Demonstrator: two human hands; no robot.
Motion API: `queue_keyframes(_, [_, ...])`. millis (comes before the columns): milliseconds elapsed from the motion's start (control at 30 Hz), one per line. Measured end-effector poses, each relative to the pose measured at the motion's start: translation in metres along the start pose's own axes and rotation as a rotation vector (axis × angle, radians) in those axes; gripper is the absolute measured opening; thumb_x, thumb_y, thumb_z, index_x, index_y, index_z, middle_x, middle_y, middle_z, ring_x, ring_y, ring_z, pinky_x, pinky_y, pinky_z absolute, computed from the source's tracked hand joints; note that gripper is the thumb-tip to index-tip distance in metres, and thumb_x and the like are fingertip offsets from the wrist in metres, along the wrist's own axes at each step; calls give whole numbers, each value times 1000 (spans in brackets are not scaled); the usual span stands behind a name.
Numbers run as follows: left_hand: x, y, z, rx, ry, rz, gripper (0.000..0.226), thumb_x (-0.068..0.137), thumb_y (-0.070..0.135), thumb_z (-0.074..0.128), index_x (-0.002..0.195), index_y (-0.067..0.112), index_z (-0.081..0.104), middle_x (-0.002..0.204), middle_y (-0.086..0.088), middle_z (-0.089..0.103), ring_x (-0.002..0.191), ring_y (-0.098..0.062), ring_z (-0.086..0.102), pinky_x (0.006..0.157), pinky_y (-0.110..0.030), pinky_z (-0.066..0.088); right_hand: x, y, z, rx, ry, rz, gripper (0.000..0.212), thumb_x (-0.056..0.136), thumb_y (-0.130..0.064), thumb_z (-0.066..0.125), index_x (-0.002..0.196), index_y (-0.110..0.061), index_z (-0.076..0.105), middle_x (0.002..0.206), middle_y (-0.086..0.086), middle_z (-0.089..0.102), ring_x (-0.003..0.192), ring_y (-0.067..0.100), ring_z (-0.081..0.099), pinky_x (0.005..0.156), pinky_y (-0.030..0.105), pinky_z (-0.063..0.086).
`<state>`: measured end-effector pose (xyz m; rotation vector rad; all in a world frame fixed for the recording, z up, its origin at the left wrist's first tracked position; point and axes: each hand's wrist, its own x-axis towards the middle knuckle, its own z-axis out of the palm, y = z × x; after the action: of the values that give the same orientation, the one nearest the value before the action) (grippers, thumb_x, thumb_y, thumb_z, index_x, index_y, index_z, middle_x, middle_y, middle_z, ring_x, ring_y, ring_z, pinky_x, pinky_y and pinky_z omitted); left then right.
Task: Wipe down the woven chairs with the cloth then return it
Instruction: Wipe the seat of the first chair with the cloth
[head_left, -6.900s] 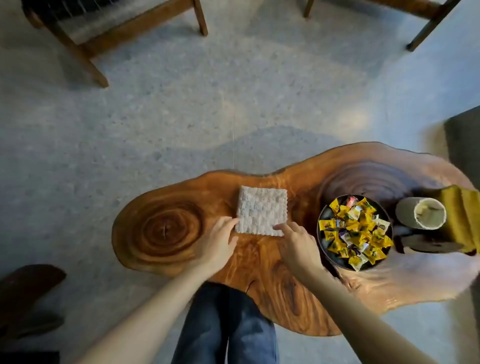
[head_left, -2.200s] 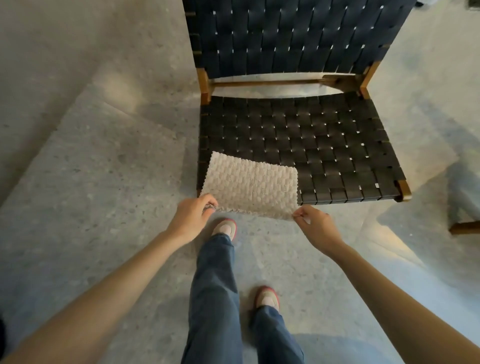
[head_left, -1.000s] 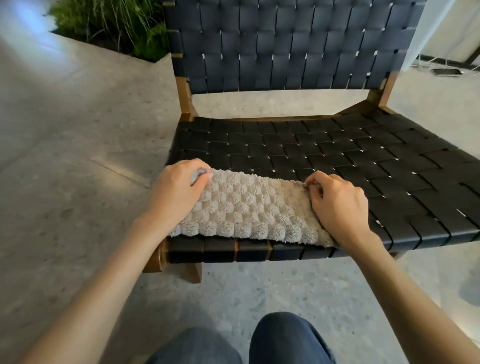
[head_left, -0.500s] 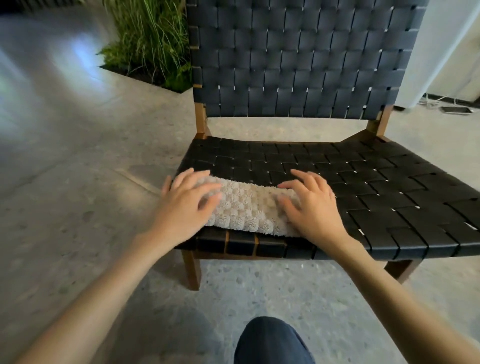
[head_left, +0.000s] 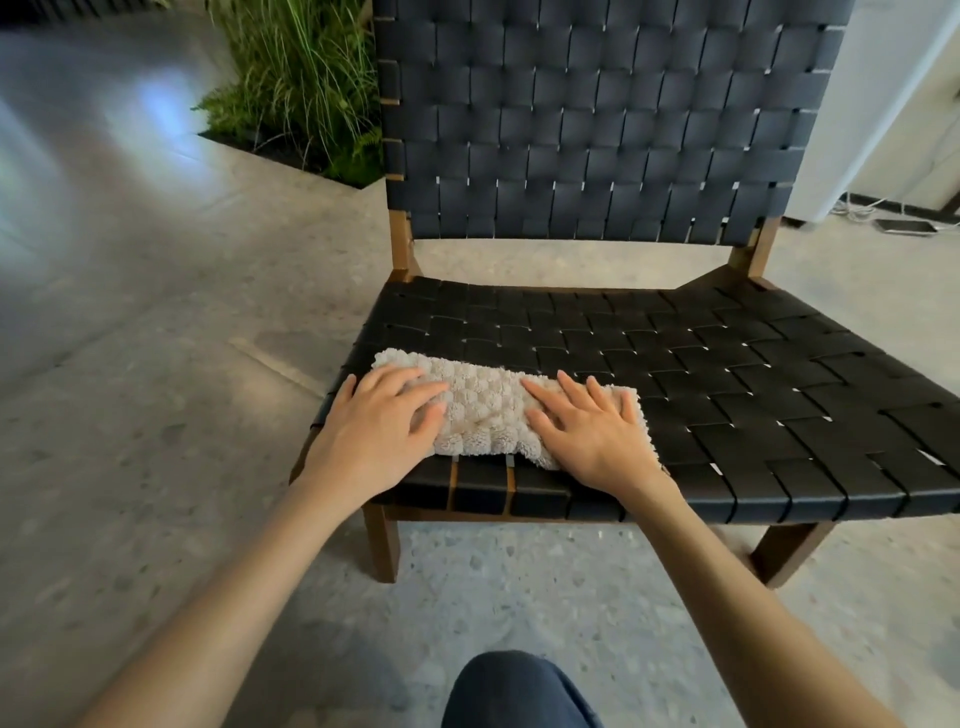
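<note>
A black woven chair with a brown wooden frame stands in front of me. A beige knobbly cloth lies flat on the front left part of its seat. My left hand rests palm down on the cloth's left end, fingers spread. My right hand presses flat on the cloth's right end, fingers spread as well. Neither hand grips the cloth; both lie on top of it. The middle of the cloth shows between the hands.
A planter of tall green grass stands behind the chair on the left. Speckled grey floor surrounds the chair. A white wall with cables and a power strip lies at the back right. My knee in blue jeans is below.
I carried the cloth from the wooden table to the chair and laid it on the seat. In the last second my hands went from gripping its edges to lying flat on it.
</note>
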<state>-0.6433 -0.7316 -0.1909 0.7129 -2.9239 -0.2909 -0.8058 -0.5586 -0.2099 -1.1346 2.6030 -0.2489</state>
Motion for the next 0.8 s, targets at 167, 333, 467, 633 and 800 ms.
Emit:
queue_keyframes(167, [6, -6, 0, -8, -56, -4, 45, 98, 50, 25, 141, 45, 35, 152, 13, 28, 142, -11, 17, 117, -45, 13, -1, -2, 2, -27, 92, 166, 59, 92, -68, 12, 147, -48, 17, 162, -1, 3, 147, 29, -9, 111, 57, -16])
queue_keyframes(333, [17, -15, -4, -14, -192, 36, 49, 98, 53, 18, 146, 44, 23, 158, 10, 13, 146, -12, 3, 117, -44, 3, -2, -5, 1, -14, 136, 235, 58, 96, -60, 19, 149, -38, 25, 160, 3, 15, 148, 27, 5, 117, 51, -1])
queue_keyframes(467, [20, -16, 0, -45, -142, 55, 49, 98, 51, 23, 145, 41, 28, 157, 7, 19, 146, -15, 8, 117, -44, 3, -3, -7, -3, 16, 145, 311, 60, 94, -64, 24, 149, -40, 25, 161, 3, 13, 147, 32, 3, 118, 48, 2])
queue_keyframes(633, [17, -18, 5, -116, -95, 91, 49, 97, 51, 27, 144, 37, 32, 156, 4, 24, 146, -17, 10, 117, -44, 3, -12, -16, -7, 26, 364, 654, 66, 93, -60, 30, 144, -18, 38, 151, 13, 33, 139, 39, 21, 113, 51, 17])
queue_keyframes(800, [18, -20, 9, -148, -72, 106, 50, 97, 51, 27, 144, 37, 34, 156, 3, 25, 145, -18, 10, 117, -45, 2, -9, -23, -8, -94, 426, 735, 65, 90, -56, 36, 127, -3, 47, 131, 16, 45, 123, 33, 33, 100, 46, 26])
